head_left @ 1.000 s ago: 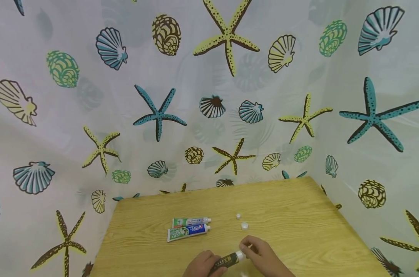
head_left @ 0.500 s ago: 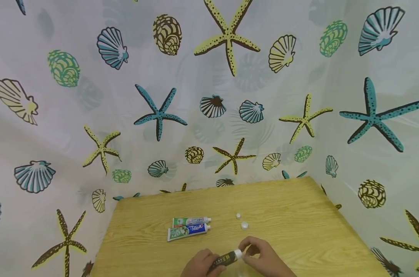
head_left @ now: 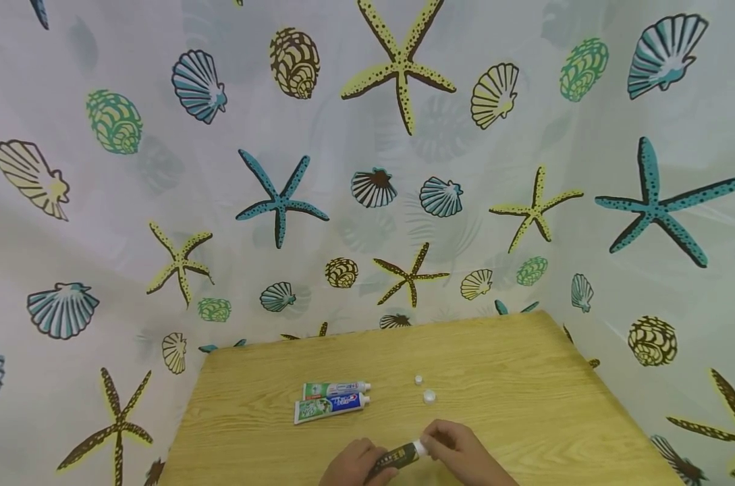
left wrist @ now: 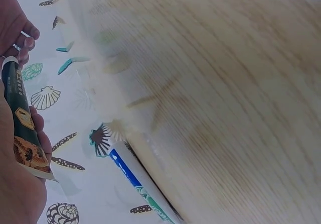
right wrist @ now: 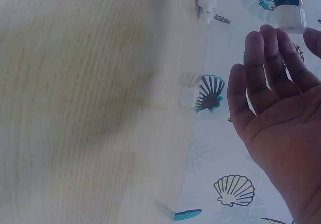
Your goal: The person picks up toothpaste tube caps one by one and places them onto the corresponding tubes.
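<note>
In the head view my left hand [head_left: 350,464] grips a dark toothpaste tube [head_left: 397,458] with gold lettering near the table's front edge. The left wrist view has the same tube [left wrist: 21,113] lying across the palm, its flat end by the heel of the hand. A white cap [head_left: 420,447] tops the tube's right end, where the thumb and fingers of my right hand [head_left: 459,451] pinch it. From the right wrist, the fingertips are at the cap [right wrist: 291,19] and the thumb is partly out of frame.
Two toothpaste tubes lie side by side on the wooden table [head_left: 501,364]: a green-and-white one [head_left: 335,389] and a green-and-blue one [head_left: 331,407]. Both have bare white nozzles. A small white cap [head_left: 418,380] and a larger one [head_left: 429,396] lie to their right. A shell-patterned curtain [head_left: 343,135] surrounds the table.
Half a second ago my right fingers were spread more loosely around the cap; now they close on it again. The left hand and tube stay almost in place.
</note>
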A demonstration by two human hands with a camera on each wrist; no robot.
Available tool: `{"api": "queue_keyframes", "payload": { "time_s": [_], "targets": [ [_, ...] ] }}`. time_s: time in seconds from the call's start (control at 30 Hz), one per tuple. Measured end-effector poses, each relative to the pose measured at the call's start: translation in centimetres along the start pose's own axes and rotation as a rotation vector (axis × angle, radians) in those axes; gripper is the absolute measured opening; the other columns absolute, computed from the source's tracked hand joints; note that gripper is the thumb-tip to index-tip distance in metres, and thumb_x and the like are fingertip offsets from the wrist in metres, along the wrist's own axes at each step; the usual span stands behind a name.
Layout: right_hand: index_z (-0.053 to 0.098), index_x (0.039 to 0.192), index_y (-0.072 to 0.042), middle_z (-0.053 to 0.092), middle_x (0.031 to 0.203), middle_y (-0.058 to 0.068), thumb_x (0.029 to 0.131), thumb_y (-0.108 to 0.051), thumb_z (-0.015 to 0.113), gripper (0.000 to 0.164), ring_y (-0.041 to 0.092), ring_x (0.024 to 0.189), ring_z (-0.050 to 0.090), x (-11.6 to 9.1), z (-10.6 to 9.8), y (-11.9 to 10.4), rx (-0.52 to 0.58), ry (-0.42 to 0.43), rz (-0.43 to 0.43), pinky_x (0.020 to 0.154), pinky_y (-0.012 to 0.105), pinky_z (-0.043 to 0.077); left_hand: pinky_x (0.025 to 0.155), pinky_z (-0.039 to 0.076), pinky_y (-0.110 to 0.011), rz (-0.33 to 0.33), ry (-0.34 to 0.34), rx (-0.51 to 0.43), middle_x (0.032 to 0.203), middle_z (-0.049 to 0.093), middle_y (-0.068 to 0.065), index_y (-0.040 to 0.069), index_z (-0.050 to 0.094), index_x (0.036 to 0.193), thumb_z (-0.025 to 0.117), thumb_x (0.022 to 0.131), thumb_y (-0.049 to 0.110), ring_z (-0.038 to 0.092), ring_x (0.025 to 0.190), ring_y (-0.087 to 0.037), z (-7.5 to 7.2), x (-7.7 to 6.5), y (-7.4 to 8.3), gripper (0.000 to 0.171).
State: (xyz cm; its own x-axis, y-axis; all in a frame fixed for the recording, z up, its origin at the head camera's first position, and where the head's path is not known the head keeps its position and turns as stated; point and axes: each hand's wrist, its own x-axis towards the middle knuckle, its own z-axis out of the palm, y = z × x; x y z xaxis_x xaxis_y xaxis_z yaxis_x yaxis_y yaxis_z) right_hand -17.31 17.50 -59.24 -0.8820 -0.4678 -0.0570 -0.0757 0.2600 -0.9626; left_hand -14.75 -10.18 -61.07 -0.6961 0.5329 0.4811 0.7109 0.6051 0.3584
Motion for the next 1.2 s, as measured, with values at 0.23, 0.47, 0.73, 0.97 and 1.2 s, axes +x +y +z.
{"api": "queue_keyframes", "payload": {
  "time_s": [0.23,0.47,0.73,0.97,1.2],
  "targets": [
    [0.07,0.116,-0.009,0.071,0.109,0.007,0.11,-0.028,0.059,0.022,0.011,0.087,0.066,0.0,0.2,0.1,-0.052,0.098,-0.042,0.077,0.025,0.053,0.066,0.042,-0.009,-0.058,-0.035,-0.029,0.088,0.058,0.015,0.014,0.077,0.105,0.063,0.107,0.045,0.044,0.077,0.01,-0.3,0.1,0.1,0.034],
    [0.068,0.122,-0.013,0.068,0.122,0.021,0.101,-0.007,0.069,0.022,0.009,0.091,0.067,-0.4,0.2,-0.2,-0.117,0.137,-0.21,0.086,0.027,0.056,0.065,0.036,-0.004,-0.004,0.022,0.046,0.085,0.057,0.015,0.016,0.077,0.101,0.069,0.104,0.042,0.042,0.075,0.01,-0.1,-0.1,-0.6,0.027],
    [0.069,0.118,-0.012,0.071,0.117,0.016,0.098,-0.002,0.071,0.022,0.014,0.091,0.068,-0.5,0.2,-0.5,-0.113,0.107,-0.286,0.087,0.028,0.056,0.065,0.035,-0.003,0.027,0.06,0.06,0.085,0.056,0.014,0.016,0.076,0.099,0.076,0.1,0.039,0.043,0.075,0.008,-0.1,-0.2,-0.9,0.022],
    [0.068,0.117,-0.003,0.072,0.113,0.017,0.1,-0.006,0.07,0.018,0.011,0.088,0.068,-0.3,0.3,-0.2,-0.091,0.068,-0.302,0.085,0.026,0.056,0.066,0.039,-0.005,-0.011,0.014,0.02,0.087,0.058,0.014,0.016,0.077,0.102,0.065,0.106,0.045,0.045,0.076,0.009,0.0,-0.3,-0.7,0.032],
    [0.071,0.12,-0.012,0.071,0.115,0.01,0.103,-0.019,0.069,0.018,0.011,0.087,0.068,-0.1,0.2,-0.1,-0.088,0.04,-0.118,0.081,0.026,0.055,0.067,0.04,-0.004,-0.015,0.014,0.014,0.088,0.059,0.015,0.016,0.078,0.105,0.064,0.107,0.045,0.046,0.077,0.01,0.5,-0.6,-1.0,0.033]
  ]
}}
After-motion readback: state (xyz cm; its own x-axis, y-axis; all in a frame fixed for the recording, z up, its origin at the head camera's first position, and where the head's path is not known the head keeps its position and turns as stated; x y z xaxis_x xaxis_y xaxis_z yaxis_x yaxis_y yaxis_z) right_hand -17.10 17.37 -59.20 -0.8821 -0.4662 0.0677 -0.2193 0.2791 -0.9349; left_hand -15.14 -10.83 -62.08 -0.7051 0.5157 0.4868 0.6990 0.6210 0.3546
